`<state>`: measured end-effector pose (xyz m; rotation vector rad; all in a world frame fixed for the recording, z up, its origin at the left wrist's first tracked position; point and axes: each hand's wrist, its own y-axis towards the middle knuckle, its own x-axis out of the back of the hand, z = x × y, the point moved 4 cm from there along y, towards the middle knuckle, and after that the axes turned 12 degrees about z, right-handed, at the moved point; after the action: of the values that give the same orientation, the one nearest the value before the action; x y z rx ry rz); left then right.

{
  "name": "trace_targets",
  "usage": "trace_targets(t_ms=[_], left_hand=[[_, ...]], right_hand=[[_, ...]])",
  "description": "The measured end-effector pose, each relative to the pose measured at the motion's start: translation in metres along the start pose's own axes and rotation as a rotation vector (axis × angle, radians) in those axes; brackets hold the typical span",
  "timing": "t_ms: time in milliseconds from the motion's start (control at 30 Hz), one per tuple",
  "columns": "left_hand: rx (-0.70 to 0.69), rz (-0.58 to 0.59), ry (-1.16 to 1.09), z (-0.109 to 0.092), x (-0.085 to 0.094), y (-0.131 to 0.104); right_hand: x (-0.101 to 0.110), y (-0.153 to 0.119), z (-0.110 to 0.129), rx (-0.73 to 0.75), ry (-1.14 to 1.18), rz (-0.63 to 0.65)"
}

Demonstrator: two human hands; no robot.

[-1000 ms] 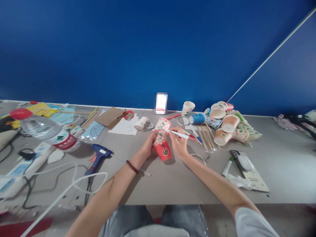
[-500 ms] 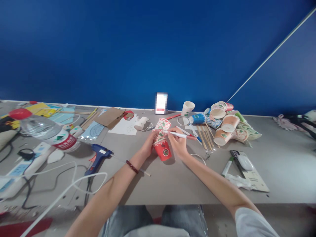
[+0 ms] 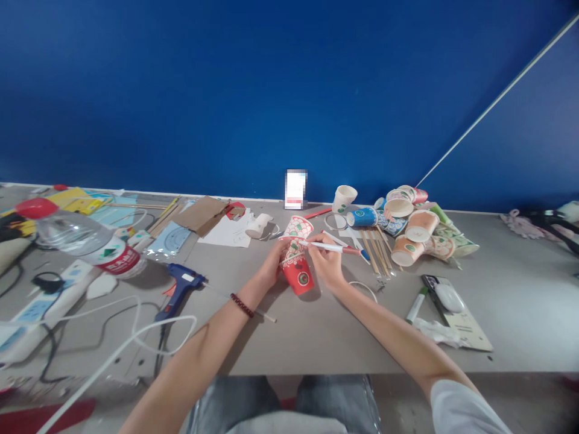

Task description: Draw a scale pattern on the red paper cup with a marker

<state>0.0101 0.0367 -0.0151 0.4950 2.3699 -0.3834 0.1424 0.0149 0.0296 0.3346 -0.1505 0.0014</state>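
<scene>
Blue wall [image 3: 226, 96] fills twelve o'clock, behind the grey table [image 3: 344, 337]. From the cups [image 3: 299, 280] at table centre, the bottle [image 3: 115, 256] lies toward nine. The left hand [image 3: 271, 265] curls its fingers around the cups' nine-o'clock side; even, light pressure should steady them without denting the paper. The right hand [image 3: 328, 262] pinches the pen [image 3: 332, 246] near its tip, a close grip that should favour small, controlled strokes; whether the tip touches, I cannot tell.
</scene>
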Motion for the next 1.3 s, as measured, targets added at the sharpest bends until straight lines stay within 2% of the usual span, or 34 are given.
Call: trace_targets(t_ms=[167,433,600,833,1000,1300], left_hand=[[0.026,-0.069,0.031,-0.0008,-0.0002,-0.0022],[0.026,-0.076,0.050,-0.0004,0.0008,-0.0011],[0.011,-0.041,0.026,-0.0015,-0.0012,-0.0015],[0.008,-0.063,0.035,-0.0012,0.0002,-0.0020],[-0.005,-0.102,0.061,-0.0015,0.0033,-0.0011],[-0.034,-0.084,0.032,-0.0008,0.0046,0.0032]], right_hand=[[0.0007,0.0002,0.0014,0.021,0.007,-0.012],[0.0007,0.0009,0.0031,0.015,-0.025,-0.020],[-0.0001,0.0008,0.0019,0.013,-0.013,0.008],[0.0017,0.0017,0.0036,0.046,-0.008,-0.042],[0.0016,0.0010,0.0021,0.025,-0.011,-0.039],[-0.0007,-0.0008,-0.0003,-0.019,0.003,-0.026]])
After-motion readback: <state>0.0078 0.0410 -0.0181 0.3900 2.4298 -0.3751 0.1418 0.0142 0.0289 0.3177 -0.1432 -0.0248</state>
